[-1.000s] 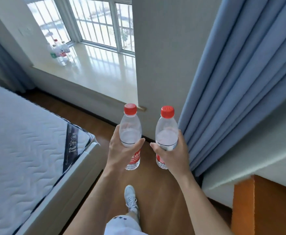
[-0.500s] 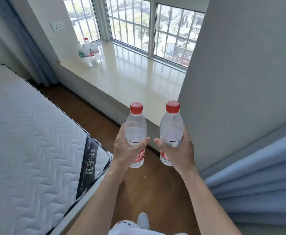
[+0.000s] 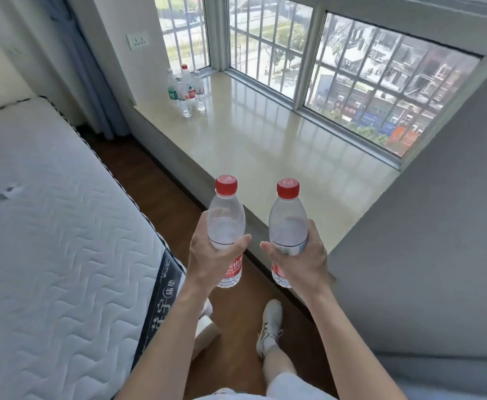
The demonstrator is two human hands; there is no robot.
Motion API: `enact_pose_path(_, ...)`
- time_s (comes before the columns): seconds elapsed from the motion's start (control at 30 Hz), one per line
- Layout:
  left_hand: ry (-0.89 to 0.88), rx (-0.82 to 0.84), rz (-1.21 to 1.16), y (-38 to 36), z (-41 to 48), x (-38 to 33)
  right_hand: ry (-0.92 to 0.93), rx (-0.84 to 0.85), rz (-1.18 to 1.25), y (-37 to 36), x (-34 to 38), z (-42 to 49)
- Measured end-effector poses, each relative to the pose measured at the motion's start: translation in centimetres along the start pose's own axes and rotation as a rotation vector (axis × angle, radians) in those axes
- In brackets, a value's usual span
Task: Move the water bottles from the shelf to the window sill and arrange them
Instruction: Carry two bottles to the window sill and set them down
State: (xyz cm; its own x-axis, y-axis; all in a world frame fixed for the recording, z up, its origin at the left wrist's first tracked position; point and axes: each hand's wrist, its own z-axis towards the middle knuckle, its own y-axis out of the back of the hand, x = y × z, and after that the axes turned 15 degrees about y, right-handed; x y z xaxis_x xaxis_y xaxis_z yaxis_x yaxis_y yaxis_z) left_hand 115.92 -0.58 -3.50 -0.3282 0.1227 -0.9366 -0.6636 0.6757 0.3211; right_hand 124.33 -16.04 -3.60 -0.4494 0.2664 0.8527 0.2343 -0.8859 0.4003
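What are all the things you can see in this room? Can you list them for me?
Clear plastic water bottles with red caps and red labels: 2, one in the left hand, one in the right hand.
Small clear plastic bottles standing in a cluster: about 4, exact count unclear; far left corner of the sill.
Glossy beige stone window sill: 1, under the window.
White-framed barred window: 1, behind the sill.
White quilted mattress: 1, left.
Blue curtain: 1, far left corner.
White wall socket: 1, beside the window.
Brown wooden floor: between mattress and sill.
White shoes: 2, on the floor.
Left hand: gripping its bottle.
Right hand: gripping its bottle.
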Motion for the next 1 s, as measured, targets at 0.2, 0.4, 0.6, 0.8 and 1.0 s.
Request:
enact_pose_path(0.2,0.045,-0.138,-0.001,0.1,9.1,-1.2,0.042,0.111,0.056,-4.7,-1.8,10.7)
enact_pose_path(0.4,0.104,-0.259,-0.033,-0.3,19.0,-3.8,0.034,0.262,0.175,-9.4,-3.2,22.3)
enact_pose_path(0.6,0.065,-0.344,-0.038,0.4,25.8,-5.2,0.071,0.347,0.273,-13.8,-3.4,30.3)
enact_pose_path(0.8,0.078,-0.474,-0.009,2.1,29.8,-4.6,0.103,0.462,0.299,-19.1,-3.4,33.7)
enact_pose_path(1.0,0.162,-0.517,-0.029,4.2,34.7,-2.8,0.142,0.539,0.272,-25.1,-3.4,36.8)
